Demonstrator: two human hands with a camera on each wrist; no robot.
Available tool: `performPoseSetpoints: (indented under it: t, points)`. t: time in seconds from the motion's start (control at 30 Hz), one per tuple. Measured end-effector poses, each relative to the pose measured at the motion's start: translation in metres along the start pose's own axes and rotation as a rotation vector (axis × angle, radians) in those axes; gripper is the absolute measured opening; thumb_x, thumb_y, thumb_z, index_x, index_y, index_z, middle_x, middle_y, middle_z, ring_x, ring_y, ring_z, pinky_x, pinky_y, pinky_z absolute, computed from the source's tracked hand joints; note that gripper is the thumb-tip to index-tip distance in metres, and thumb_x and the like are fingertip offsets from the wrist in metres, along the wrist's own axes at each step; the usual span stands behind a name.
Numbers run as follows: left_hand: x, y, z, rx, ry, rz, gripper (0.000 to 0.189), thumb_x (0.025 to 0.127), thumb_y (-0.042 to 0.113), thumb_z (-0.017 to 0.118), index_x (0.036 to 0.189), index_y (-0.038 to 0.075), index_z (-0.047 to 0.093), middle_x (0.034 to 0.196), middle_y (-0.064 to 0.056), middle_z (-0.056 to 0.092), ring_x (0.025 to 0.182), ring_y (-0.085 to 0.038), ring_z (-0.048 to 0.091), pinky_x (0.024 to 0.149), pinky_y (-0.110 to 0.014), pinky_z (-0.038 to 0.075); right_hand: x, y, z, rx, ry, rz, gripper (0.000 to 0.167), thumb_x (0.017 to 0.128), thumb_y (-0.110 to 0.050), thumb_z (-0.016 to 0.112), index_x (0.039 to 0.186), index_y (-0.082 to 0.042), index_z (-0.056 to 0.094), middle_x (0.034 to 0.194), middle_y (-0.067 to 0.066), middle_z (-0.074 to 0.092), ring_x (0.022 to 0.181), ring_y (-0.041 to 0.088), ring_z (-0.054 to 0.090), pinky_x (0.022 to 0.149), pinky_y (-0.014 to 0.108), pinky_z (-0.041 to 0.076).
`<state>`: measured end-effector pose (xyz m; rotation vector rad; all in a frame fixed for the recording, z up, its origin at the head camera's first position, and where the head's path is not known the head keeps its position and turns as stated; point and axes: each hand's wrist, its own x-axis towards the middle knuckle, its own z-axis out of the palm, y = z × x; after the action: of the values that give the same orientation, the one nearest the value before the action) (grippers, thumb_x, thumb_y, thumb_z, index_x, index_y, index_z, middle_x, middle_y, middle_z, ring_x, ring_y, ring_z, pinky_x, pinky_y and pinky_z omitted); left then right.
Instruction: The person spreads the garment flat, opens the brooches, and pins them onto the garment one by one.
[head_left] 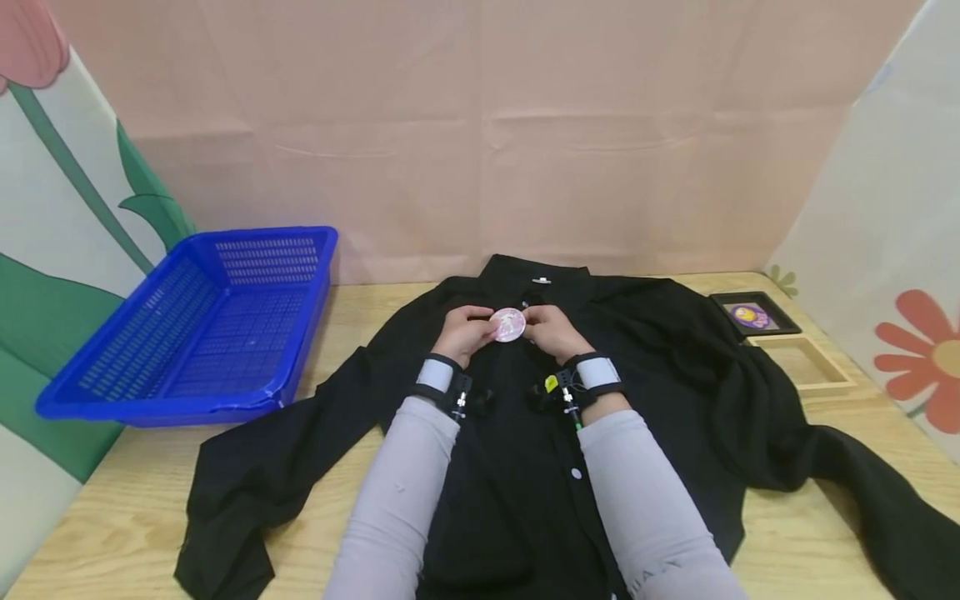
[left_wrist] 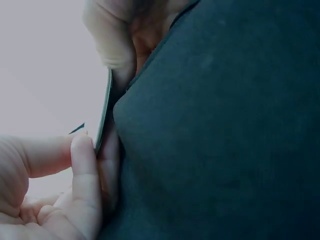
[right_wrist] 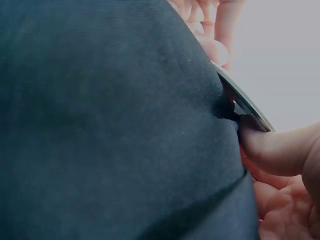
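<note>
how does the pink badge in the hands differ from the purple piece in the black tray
The pink badge is pink and whitish; the purple piece is purple with yellow.
The pink badge is pinched by the left hand over the shirt; the purple piece lies in the black tray, apart from both hands.
Both are small and patterned.

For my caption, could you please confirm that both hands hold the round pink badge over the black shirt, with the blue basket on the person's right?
Not quite: the head view shows the blue plastic basket on the person's left. The left hand and right hand hold the round pink badge over the black shirt.
</note>
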<state>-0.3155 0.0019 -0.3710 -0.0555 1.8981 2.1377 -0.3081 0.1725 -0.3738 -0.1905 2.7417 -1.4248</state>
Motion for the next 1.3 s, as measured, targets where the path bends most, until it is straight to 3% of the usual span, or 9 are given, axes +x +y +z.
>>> performPoseSetpoints:
  t: [0.23, 0.5, 0.63, 0.8, 1.07, 1.3]
  points:
    - [0.0009, -0.0031, 0.0001, -0.002, -0.032, 0.014, 0.033, 0.093, -0.004, 0.062, 0.126, -0.009, 0.059, 0.107, -0.012, 0.06, 0.087, -0.012, 0.059, 0.083, -0.019, 0.054, -0.0048, -0.0055, -0.0019, 0.014, 0.006, -0.003, 0.016, 0.093, 0.001, 0.056, 0.104, 0.008, 0.065, 0.079, 0.004, 0.055, 0.072, 0.017, 0.048, 0.064, 0.026, 0.039]
    - [0.0014, -0.0038, 0.0026, 0.011, -0.033, 0.039, 0.032, 0.093, -0.005, 0.06, 0.125, -0.01, 0.059, 0.106, -0.013, 0.06, 0.087, -0.012, 0.057, 0.077, -0.017, 0.051, -0.0039, -0.0049, -0.003, -0.04, 0.01, 0.017, 0.018, 0.094, -0.003, 0.059, 0.107, 0.006, 0.066, 0.092, 0.011, 0.061, 0.08, 0.02, 0.049, 0.068, 0.028, 0.04]
    - [0.0024, -0.0049, 0.0039, 0.006, -0.044, 0.039, 0.032, 0.093, -0.006, 0.059, 0.125, -0.01, 0.059, 0.104, -0.012, 0.06, 0.085, -0.011, 0.057, 0.074, -0.015, 0.051, -0.0021, -0.0022, -0.0013, -0.005, 0.041, 0.02, 0.02, 0.092, 0.001, 0.059, 0.11, 0.008, 0.065, 0.097, 0.015, 0.064, 0.08, 0.018, 0.051, 0.068, 0.024, 0.042]
    - [0.0037, -0.0066, 0.0036, 0.015, -0.055, 0.042, 0.032, 0.093, -0.007, 0.059, 0.125, -0.01, 0.059, 0.097, -0.009, 0.059, 0.081, -0.009, 0.057, 0.07, -0.014, 0.05, -0.0011, -0.0015, -0.0008, 0.066, 0.06, 0.041, 0.026, 0.091, 0.006, 0.056, 0.115, 0.011, 0.062, 0.095, 0.015, 0.065, 0.071, 0.011, 0.052, 0.063, 0.019, 0.044]
    - [0.0038, -0.0057, 0.0041, 0.036, -0.066, 0.044, 0.032, 0.094, -0.005, 0.059, 0.126, -0.008, 0.059, 0.1, -0.01, 0.06, 0.084, -0.011, 0.057, 0.073, -0.015, 0.05, -0.0023, -0.0029, -0.0052, 0.001, 0.061, 0.051, 0.023, 0.091, 0.004, 0.058, 0.112, 0.011, 0.066, 0.094, 0.015, 0.067, 0.072, 0.014, 0.052, 0.063, 0.022, 0.043]
    - [0.0032, -0.0076, -0.0028, 0.068, -0.102, 0.035, 0.034, 0.095, -0.003, 0.057, 0.128, -0.008, 0.057, 0.112, -0.014, 0.06, 0.086, -0.011, 0.057, 0.072, -0.014, 0.049, -0.0027, -0.0024, -0.0005, 0.03, 0.04, 0.031, 0.016, 0.09, 0.004, 0.061, 0.105, 0.006, 0.068, 0.089, 0.01, 0.067, 0.072, 0.016, 0.052, 0.062, 0.024, 0.042]
